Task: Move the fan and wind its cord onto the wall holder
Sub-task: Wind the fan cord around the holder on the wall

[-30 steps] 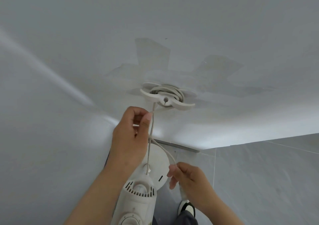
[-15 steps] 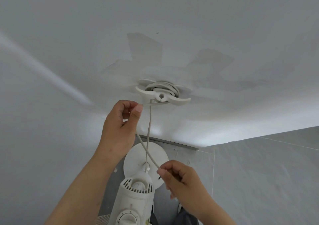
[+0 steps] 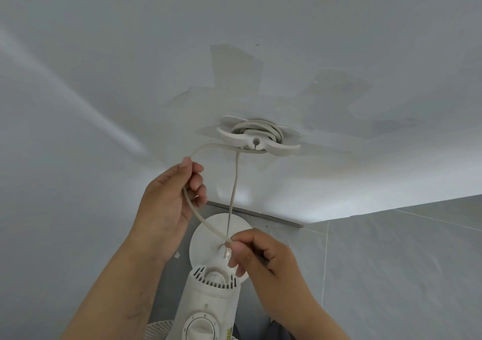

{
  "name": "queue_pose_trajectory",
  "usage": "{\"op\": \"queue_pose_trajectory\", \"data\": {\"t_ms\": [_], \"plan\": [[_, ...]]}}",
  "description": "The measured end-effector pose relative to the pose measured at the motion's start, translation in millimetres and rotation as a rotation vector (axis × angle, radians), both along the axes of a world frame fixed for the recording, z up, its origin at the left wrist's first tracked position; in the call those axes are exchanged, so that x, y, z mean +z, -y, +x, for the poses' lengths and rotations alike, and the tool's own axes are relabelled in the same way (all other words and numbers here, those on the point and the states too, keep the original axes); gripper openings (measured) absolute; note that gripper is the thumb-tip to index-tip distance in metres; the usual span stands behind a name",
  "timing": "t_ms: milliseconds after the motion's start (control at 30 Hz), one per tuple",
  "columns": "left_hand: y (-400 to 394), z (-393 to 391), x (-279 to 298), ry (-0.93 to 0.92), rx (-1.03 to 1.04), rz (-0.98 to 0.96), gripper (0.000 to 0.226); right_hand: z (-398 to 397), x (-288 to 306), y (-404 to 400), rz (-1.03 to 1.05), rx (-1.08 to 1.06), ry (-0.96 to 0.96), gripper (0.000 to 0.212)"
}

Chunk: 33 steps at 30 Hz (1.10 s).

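Note:
A white winged cord holder point(image 3: 257, 141) is fixed to the white wall, with several turns of the off-white cord point(image 3: 233, 180) wound behind it. One strand hangs straight down from it to the white fan point(image 3: 208, 300) standing below. A loose loop of cord leaves the holder's underside to the left. My left hand point(image 3: 169, 201) pinches that loop just below and left of the holder. My right hand point(image 3: 258, 253) pinches the same cord lower down, above the fan's round base point(image 3: 206, 235).
The white wall point(image 3: 104, 79) has patched paint marks around the holder. Grey floor tiles point(image 3: 404, 274) spread out to the right, below a grey skirting strip point(image 3: 273, 217). A dark shoe tip shows at the bottom edge.
My left hand has drawn the cord out to the left into a wider loop under the holder. My right hand slid up the cord towards the fan's base.

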<state>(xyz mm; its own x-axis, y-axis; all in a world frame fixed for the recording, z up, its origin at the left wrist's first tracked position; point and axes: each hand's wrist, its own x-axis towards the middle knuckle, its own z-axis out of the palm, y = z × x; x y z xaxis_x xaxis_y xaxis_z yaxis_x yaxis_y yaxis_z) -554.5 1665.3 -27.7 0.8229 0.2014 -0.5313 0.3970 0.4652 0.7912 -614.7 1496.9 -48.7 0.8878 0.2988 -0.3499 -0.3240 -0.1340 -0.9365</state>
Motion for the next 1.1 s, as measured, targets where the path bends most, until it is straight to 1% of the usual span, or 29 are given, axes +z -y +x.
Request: {"op": "queue_pose_trajectory", "data": {"t_ms": [100,167,233,367,433,500,600,767,867,933,1000,1067,1100], "plan": [[5.3,8.3,9.8,0.008,0.073,-0.035,0.028,5.2,3.8,-3.8,0.016,-0.005,0.015,0.021],[9.0,11.8,16.5,0.047,0.112,-0.012,0.027,7.6,6.4,-6.7,0.029,-0.009,0.038,0.020],[13.8,13.3,23.2,0.110,0.125,0.092,0.026,8.9,8.9,-8.8,0.052,-0.029,0.057,0.017],[21.7,11.3,34.3,0.238,0.125,0.409,0.024,8.8,14.5,-9.1,0.078,-0.059,0.077,0.013],[23.8,10.7,36.9,0.281,0.127,0.474,0.022,8.8,17.5,-7.3,0.086,-0.073,0.085,0.013],[24.9,11.8,37.9,0.300,0.106,0.483,0.022,8.8,19.8,-5.0,0.094,-0.096,0.095,0.013],[25.9,15.6,39.7,0.324,0.063,0.428,0.022,9.5,22.5,-2.5,0.104,-0.124,0.107,0.013],[26.4,21.2,39.6,0.357,0.041,0.437,0.025,12.8,28.6,1.0,0.097,-0.153,0.121,0.013],[25.9,18.0,37.3,0.377,0.039,0.320,0.029,13.3,38.1,5.3,0.082,-0.228,0.207,0.015],[23.5,14.8,36.2,0.399,0.007,0.282,0.034,15.0,46.7,11.7,0.063,-0.315,0.290,0.014],[21.3,11.8,37.0,0.407,-0.044,0.334,0.032,19.6,55.8,21.1,0.046,-0.419,0.372,0.014],[21.9,12.3,36.5,0.392,-0.084,0.469,0.024,27.9,64.2,32.5,0.004,-0.501,0.438,0.016],[23.6,12.6,35.4,0.386,-0.102,0.561,0.026,31.8,68.5,37.4,-0.028,-0.525,0.464,0.017]]}}
